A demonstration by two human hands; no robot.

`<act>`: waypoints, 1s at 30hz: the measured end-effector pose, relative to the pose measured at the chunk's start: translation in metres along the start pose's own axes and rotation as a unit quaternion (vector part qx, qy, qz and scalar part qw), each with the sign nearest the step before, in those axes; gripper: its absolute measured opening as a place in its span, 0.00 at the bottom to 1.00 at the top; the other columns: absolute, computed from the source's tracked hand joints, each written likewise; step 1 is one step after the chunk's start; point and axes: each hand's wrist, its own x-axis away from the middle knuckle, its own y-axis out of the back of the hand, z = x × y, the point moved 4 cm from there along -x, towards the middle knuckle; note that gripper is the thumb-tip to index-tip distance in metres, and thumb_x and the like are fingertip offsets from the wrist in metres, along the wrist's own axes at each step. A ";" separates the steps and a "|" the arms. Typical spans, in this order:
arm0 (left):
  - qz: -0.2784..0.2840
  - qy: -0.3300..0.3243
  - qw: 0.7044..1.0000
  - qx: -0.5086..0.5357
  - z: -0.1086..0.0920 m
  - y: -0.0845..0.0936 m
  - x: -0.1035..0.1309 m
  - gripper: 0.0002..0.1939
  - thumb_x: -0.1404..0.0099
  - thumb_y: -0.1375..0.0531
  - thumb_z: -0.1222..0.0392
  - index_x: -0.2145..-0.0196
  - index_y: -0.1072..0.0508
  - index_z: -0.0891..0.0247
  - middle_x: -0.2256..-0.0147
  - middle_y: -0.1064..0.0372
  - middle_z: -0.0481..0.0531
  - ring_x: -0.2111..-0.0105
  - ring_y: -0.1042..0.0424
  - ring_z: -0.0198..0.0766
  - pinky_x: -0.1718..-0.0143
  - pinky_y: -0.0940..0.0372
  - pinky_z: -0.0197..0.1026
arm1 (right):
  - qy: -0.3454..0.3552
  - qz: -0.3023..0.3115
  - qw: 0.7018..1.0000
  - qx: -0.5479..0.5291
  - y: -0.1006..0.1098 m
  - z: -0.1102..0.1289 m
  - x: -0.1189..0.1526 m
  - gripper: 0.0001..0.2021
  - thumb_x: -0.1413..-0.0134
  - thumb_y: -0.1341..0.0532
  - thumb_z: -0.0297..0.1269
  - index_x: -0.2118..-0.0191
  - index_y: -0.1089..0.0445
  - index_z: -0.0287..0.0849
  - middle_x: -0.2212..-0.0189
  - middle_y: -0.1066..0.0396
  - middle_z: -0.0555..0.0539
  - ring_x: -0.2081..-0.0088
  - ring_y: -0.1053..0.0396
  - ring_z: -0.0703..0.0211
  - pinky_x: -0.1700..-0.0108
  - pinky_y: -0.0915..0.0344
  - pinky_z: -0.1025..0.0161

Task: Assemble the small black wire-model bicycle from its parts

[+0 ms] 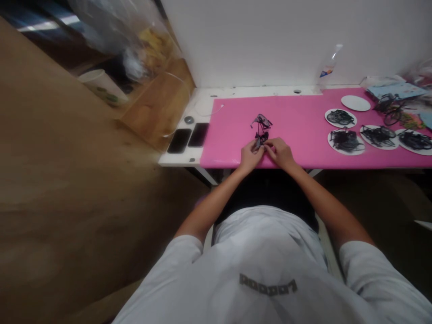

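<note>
Near the front edge of the pink table cover, a small dark wire-like model stands upright between my hands. My left hand has its fingers closed on the lower end of this dark model. Beside it, my right hand pinches at the same lower end, its fingertips close to those of my left hand. The fingertips partly hide the piece where they meet, and its fine details are too small to tell.
To the right, several white plates stand, most bearing black parts. A clear bottle is by the wall. Two dark phones and a round object lie at the left end, near a white cable.
</note>
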 end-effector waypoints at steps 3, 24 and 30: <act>0.003 0.000 1.000 -0.002 0.000 0.000 0.000 0.18 0.30 0.33 0.63 0.45 0.19 0.67 0.44 0.17 0.63 0.45 0.15 0.48 0.37 0.21 0.54 | -0.006 0.011 1.000 -0.003 -0.001 0.000 0.000 0.16 0.22 0.44 0.47 0.50 0.21 0.44 0.56 0.18 0.37 0.54 0.24 0.44 0.51 0.25 0.49; 0.002 0.010 1.000 0.007 0.001 0.002 -0.004 0.15 0.34 0.32 0.64 0.49 0.18 0.67 0.47 0.16 0.62 0.47 0.15 0.47 0.35 0.24 0.55 | -0.014 0.011 1.000 0.017 -0.001 0.001 0.001 0.14 0.24 0.44 0.44 0.49 0.24 0.44 0.55 0.19 0.37 0.54 0.23 0.45 0.54 0.25 0.51; 0.006 0.007 1.000 0.006 0.002 0.002 -0.005 0.15 0.33 0.32 0.63 0.49 0.19 0.66 0.46 0.17 0.63 0.46 0.16 0.47 0.34 0.25 0.54 | -0.017 0.012 1.000 0.020 -0.001 0.002 0.001 0.13 0.25 0.44 0.43 0.49 0.25 0.44 0.56 0.20 0.38 0.55 0.24 0.46 0.55 0.26 0.52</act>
